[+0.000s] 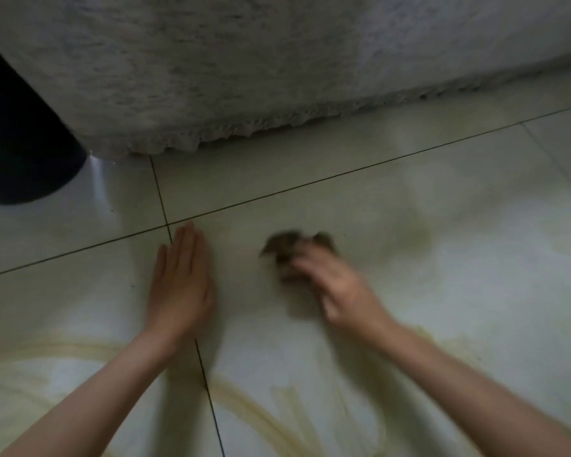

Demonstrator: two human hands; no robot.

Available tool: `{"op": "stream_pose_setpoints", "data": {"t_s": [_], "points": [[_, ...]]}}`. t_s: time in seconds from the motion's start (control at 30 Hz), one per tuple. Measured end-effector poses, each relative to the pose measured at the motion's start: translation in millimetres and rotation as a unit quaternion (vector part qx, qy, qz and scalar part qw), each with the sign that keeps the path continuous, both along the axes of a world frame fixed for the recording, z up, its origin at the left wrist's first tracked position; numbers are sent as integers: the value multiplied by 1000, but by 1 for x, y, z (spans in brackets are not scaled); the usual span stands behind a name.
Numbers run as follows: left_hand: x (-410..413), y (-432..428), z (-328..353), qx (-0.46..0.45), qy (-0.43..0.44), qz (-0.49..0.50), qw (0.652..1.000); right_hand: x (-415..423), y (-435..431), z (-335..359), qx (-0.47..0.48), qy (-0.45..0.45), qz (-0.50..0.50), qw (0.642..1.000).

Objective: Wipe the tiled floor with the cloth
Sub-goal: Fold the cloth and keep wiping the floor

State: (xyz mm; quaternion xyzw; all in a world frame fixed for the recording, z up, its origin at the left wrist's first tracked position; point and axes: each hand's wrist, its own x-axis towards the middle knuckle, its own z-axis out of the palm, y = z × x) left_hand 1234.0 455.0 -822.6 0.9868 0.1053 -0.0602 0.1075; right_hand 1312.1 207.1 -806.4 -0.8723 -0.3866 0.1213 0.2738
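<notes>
A small dark brownish cloth (pixel 285 247) lies bunched on the glossy pale tiled floor (pixel 442 258). My right hand (pixel 335 286) is on top of it, fingers curled over the cloth; hand and cloth are blurred by motion. My left hand (pixel 182 282) lies flat on the floor to the left, fingers straight and together, close to a crossing of dark grout lines. Yellowish curved smear marks (pixel 251 410) run over the tiles near my forearms, and a faint stain (pixel 416 235) shows to the right of the cloth.
A rough grey-white plastered wall (pixel 244 67) with a crumbling bottom edge rises just beyond the hands. A dark rounded object (pixel 20 143) stands on the floor at the far left. Tiles stretch out to the right.
</notes>
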Motion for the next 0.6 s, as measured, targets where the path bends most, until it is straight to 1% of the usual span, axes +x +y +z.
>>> {"op": "stream_pose_setpoints", "data": {"t_s": [0.07,0.13,0.2,0.23,0.27,0.33,0.37,0.43,0.5,0.53,0.57,0.6], "points": [[9,-13,2,-7,-13,-40,999,59,-19,1,-24,-14,-103,994],[16,-28,1,-10,-14,-68,998,97,-34,-9,-76,-4,-165,983],[18,-40,-1,-15,-17,-91,996,96,-34,-25,-90,-17,-203,975],[18,-45,-2,-16,-18,-101,995,81,-29,-32,-89,-40,-208,973],[18,-48,-3,-17,-18,-110,994,58,-24,-39,-79,-57,-200,975],[16,-54,-3,-22,-15,-126,992,-8,-20,-43,-31,-69,-138,988],[16,-57,-2,-26,-7,-135,991,-41,-26,-42,-21,-52,-82,995],[15,-62,4,-25,12,-146,989,-82,-46,-32,-50,-12,55,997],[17,-66,10,-17,40,-151,987,-75,-67,-25,-68,36,167,983],[17,-68,13,-11,52,-153,987,-59,-73,-20,-60,50,185,980],[18,-69,15,-5,55,-156,986,-40,-77,-15,-47,63,169,983],[19,-71,16,-2,51,-159,986,-16,-79,-12,-32,71,112,991]]}}
